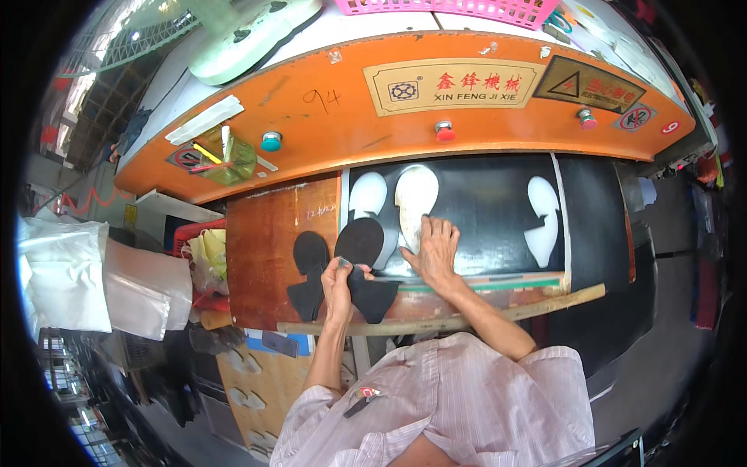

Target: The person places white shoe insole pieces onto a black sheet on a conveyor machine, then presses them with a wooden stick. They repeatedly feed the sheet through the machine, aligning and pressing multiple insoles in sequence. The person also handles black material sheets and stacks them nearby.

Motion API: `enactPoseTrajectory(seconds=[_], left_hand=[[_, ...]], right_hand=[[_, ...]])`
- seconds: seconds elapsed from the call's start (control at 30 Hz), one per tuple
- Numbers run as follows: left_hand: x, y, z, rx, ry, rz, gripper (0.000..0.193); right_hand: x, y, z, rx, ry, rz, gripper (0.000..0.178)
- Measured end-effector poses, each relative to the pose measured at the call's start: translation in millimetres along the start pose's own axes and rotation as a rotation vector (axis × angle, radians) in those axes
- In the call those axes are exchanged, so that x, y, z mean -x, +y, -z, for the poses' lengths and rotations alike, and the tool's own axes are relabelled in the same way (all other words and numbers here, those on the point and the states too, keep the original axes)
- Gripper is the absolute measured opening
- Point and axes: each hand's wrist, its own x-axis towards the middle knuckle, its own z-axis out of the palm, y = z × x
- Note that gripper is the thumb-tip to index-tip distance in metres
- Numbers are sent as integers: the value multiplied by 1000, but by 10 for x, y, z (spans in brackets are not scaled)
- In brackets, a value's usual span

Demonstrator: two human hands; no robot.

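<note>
My left hand (338,279) grips a black sole-shaped cutout (364,261) at its narrow waist, lifting it off the sheet. My right hand (436,247) lies flat on the black sheet (482,206), fingers spread beside a sole-shaped hole (415,198). Another hole (368,194) is to the left and a third hole (544,220) to the right. A second black cutout (309,272) lies on the brown wooden board (268,249), just left of my left hand.
An orange machine hood (334,117) with teal and red knobs overhangs the sheet. A green plastic cup (226,159) with tools sits on it. A wooden stick (560,300) runs along the near edge. White bags (62,272) are at left, a pink basket (467,8) on top.
</note>
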Motion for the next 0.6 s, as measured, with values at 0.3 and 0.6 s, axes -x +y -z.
enactPoseTrajectory(seconds=[0.3,0.6], left_hand=[[-165,-173,-437,-452,23,-180,24],[-261,-246,-1004,-446,-42,-136,32]], right_hand=[[594,548,415,-1289,-104,-441,65],[580,835,908,-1330,-107,-496,65]])
